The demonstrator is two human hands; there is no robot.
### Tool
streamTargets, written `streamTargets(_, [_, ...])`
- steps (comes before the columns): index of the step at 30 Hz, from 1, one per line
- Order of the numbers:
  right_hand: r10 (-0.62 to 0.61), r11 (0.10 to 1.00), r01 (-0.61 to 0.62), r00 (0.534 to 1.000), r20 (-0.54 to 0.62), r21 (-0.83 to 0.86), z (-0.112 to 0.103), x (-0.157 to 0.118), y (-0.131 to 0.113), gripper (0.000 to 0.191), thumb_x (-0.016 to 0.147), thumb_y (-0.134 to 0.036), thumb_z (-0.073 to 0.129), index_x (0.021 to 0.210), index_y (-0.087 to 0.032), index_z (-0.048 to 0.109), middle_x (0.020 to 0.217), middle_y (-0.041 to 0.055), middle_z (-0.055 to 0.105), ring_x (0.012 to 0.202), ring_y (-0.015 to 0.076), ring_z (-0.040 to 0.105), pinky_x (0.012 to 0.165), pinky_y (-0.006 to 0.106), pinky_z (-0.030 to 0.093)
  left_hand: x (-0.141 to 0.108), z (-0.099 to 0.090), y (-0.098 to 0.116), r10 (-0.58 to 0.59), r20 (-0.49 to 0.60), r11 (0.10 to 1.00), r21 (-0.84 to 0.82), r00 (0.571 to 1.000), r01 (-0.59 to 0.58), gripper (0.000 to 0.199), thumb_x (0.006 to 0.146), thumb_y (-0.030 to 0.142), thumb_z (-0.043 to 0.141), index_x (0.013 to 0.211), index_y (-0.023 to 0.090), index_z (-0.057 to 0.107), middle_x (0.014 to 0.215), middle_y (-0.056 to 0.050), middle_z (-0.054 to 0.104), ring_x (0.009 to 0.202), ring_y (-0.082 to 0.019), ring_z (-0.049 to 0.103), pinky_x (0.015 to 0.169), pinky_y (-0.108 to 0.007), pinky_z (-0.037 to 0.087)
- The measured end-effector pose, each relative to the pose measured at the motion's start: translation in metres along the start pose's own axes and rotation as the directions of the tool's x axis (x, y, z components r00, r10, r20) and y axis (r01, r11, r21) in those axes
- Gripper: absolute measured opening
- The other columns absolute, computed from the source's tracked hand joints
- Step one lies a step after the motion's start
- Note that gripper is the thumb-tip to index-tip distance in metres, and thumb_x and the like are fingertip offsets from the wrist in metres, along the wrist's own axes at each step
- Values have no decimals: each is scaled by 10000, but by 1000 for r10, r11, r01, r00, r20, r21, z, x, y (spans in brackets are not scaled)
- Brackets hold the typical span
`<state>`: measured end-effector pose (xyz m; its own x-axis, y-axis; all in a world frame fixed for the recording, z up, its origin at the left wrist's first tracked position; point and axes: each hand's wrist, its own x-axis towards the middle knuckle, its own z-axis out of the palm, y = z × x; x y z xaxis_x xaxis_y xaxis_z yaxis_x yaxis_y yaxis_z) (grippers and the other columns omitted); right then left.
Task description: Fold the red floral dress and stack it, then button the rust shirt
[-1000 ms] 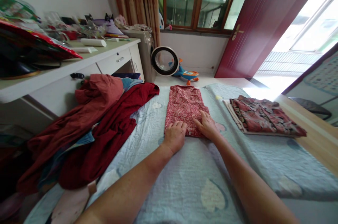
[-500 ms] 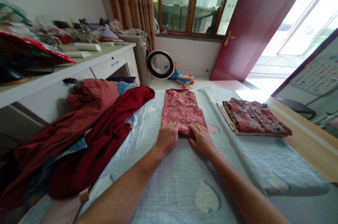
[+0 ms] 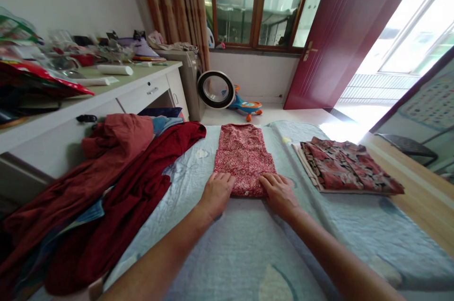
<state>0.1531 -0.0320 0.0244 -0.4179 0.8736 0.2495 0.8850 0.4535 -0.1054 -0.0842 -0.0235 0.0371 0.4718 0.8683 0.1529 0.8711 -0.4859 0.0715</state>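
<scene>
"Where is the item lying?"

"The red small-print garment is lying folded on the light-blue quilt, between the dark red garment and the dark floral garment."

"State of each grip?"

"The left hand and right hand are touching its near corners, fingers bending over the cloth. Whether either grip is pinching, I cannot tell; the undersides are not showing."

"Assessment of handling?"

"In my judgement, sound practice is drawing both corners outward equally and lightly, with the palms staying low. Uneven pulling risks skewing the near edge and sliding the layers, as the right side is already stepping outward."
</scene>
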Motion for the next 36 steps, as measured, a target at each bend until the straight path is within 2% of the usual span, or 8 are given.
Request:
streamTargets(5, [41, 999, -41, 999, 21, 25, -5, -10, 21, 336, 882, -122, 486, 1133, -267, 655, 1230, 78, 642, 1120, 256, 558, 991, 405, 405, -9, -7, -16, 8, -12, 999, 38, 1000, -7, 293, 839, 43, 445, 1021, 185, 626, 1061, -103, 662, 1042, -244, 595, 956, -412, 429])
streamTargets(10, [36, 986, -29, 998, -43, 162, -8, -13, 39, 318, 861, -123, 479, 1042, -260, 700, 1179, 67, 658, 1114, 233, 576, 973, 366, 460, -22, 7, -48, -12, -134, 965, -260, 991, -23, 303, 754, 72, 541, 1001, 211, 647, 1162, -71, 679, 1131, -225, 591, 1033, -382, 419])
streamTargets(14, [58, 920, 3, 988, -143, 393, -10, -6, 48, 315, 825, -127, 463, 1022, -230, 686, 1152, 66, 668, 1091, 211, 606, 972, 350, 469, -20, 17, -62, -175, -190, 802, -597, 966, 28, 247, 766, 133, 530, 959, 213, 661, 1099, -42, 709, 1080, -194, 630, 1010, -346, 455])
streamTargets(17, [156, 826, -27, 971, -182, 564, -14, 8, 51, 253, 822, -183, 478, 979, -221, 672, 1092, 68, 687, 1051, 218, 627, 955, 361, 470, -8, 11, -65, -264, -203, 657, -753, 943, 22, 205, 822, 214, 532, 976, 202, 666, 1080, -34, 712, 1042, -183, 645, 987, -326, 465])
streamTargets(21, [309, 668, -107, 940, -144, 737, -28, 36, 52, 205, 815, -309, 511, 929, -219, 656, 971, 45, 699, 953, 227, 632, 918, 379, 469, 19, -4, -69, -348, -234, 528, -849, 908, -16, 195, 865, 315, 550, 962, 184, 657, 986, -35, 707, 962, -179, 644, 920, -299, 477])
streamTargets(24, [363, 573, -119, 924, -120, 811, -38, 63, 54, 175, 802, -327, 500, 863, -221, 625, 822, 15, 662, 821, 197, 595, 814, 334, 474, 48, -14, -75, -408, -262, 446, -893, 874, -59, 200, 850, 354, 566, 925, 180, 631, 883, -19, 677, 864, -168, 625, 824, -269, 489])
streamTargets(29, [407, 518, -61, 895, -183, 853, -42, 117, 74, 125, 776, -317, 519, 822, -216, 576, 718, -17, 554, 703, 152, 498, 695, 275, 430, 107, -26, -92, -465, -355, 441, -887, 811, -136, 184, 848, 346, 536, 873, 176, 600, 828, -4, 623, 803, -148, 560, 784, -248, 458])
streamTargets(36, [475, 408, -117, 874, -101, 906, -34, 193, 105, 209, 776, -335, 492, 930, -212, 561, 808, 14, 596, 734, 159, 519, 661, 268, 433, 190, -25, -130, -512, -310, 383, -917, 801, -111, 181, 842, 316, 531, 886, 159, 610, 854, -16, 638, 819, -147, 555, 790, -249, 446])
